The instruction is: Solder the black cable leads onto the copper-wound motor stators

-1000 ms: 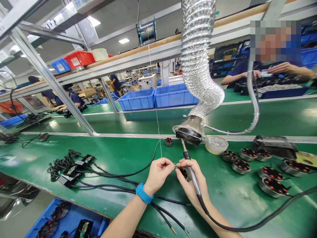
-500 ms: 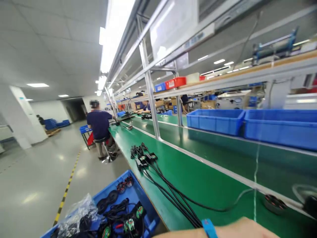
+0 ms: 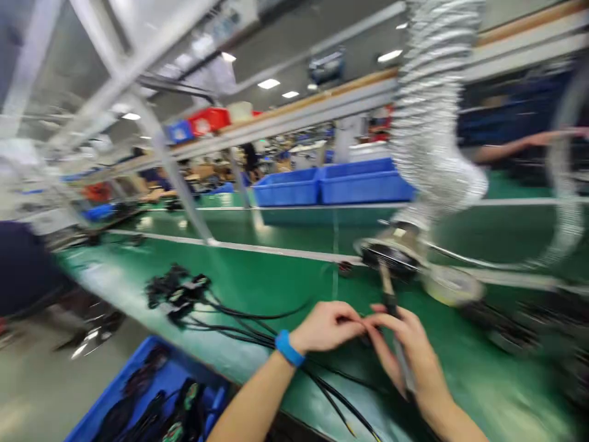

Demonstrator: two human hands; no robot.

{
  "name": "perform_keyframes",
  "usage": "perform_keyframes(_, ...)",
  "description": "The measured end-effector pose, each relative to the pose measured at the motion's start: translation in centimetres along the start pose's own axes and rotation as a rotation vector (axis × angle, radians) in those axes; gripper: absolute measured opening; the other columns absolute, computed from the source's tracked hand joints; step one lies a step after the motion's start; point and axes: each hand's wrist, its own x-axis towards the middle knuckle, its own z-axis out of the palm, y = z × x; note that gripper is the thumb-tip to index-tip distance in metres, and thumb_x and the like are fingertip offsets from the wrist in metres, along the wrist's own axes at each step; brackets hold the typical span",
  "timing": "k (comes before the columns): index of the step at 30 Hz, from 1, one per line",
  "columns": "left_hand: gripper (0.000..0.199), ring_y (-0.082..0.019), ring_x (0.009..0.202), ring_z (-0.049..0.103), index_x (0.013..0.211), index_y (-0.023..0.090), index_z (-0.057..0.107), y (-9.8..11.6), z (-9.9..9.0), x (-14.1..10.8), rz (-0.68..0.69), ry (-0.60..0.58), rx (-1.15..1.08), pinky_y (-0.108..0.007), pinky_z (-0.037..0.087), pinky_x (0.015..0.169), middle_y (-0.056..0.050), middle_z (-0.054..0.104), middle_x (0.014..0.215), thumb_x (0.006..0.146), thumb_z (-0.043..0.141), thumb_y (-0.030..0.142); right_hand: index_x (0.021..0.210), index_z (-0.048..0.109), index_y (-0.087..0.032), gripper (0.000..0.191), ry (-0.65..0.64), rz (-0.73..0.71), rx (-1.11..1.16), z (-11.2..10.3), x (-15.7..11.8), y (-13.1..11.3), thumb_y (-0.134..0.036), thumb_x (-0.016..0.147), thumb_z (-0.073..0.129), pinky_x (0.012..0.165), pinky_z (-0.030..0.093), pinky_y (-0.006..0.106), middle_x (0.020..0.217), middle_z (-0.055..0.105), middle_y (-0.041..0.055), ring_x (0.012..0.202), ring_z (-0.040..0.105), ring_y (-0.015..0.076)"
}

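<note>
My left hand [image 3: 327, 326], with a blue band [image 3: 289, 348] at the wrist, has its thumb and fingers pinched together over the green bench [image 3: 257, 264]. Its fingertips meet those of my right hand [image 3: 416, 353]; whatever small thing is between them is hidden. A soldering iron [image 3: 389, 296] lies in my right hand, its tip slanting up towards the hose's hood. Under my hands run several black cables [image 3: 243, 331], bare-ended towards me. They lead to a heap of black housings [image 3: 181, 294] on the left. Motion blurs some details.
A silver fume hose [image 3: 432, 123] hangs down, with a dark-mouthed hood [image 3: 391, 252]. Dark round parts [image 3: 510, 328] lie at right. A blue bin of parts [image 3: 133, 362] stands at lower left, blue crates [image 3: 363, 181] behind. A person's arm [image 3: 515, 147] shows across the bench.
My view has swung to the right, bringing the hose into sight. Both hands now show together over the cables, with the soldering iron in the right; before, only one banded forearm showed.
</note>
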Motion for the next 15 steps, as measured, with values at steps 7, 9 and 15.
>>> perform_keyframes(7, 0.038, -0.014, 0.070, 0.047, 0.081, 0.014, 0.068, -0.2, 0.4, 0.1, -0.103, -0.121, -0.091, -0.022, 0.037, 0.063, -0.002, 0.059, 0.074, 0.087, 0.058, 0.051, 0.106, 0.060, -0.022, 0.020, -0.151, -0.066, -0.001, -0.4, -0.3, -0.9, -0.012, 0.094, 0.048, 0.086, 0.051, 0.030, 0.108, 0.051, 0.0080, 0.098, 0.057, 0.0164)
perform_keyframes(9, 0.042, -0.013, 0.064, 0.044, 0.076, 0.015, 0.066, -0.1, 0.6, 0.0, -0.174, -0.120, -0.116, -0.021, 0.036, 0.059, 0.000, 0.056, 0.070, 0.083, 0.062, 0.055, 0.109, 0.058, -0.022, 0.021, -0.198, -0.059, 0.019, -0.7, -0.6, -0.8, -0.011, 0.094, 0.048, 0.086, 0.051, 0.029, 0.107, 0.049, 0.0074, 0.097, 0.055, 0.0155)
perform_keyframes(15, 0.047, -0.012, 0.058, 0.040, 0.070, 0.016, 0.066, -0.4, 1.2, -0.5, -0.307, -0.106, -0.137, -0.021, 0.034, 0.053, 0.001, 0.053, 0.065, 0.071, 0.070, 0.063, 0.110, 0.057, -0.024, 0.023, -0.279, 0.011, -0.061, -1.3, -1.6, -0.6, -0.014, 0.090, 0.055, 0.079, 0.050, 0.021, 0.108, 0.049, 0.0054, 0.089, 0.055, 0.0130)
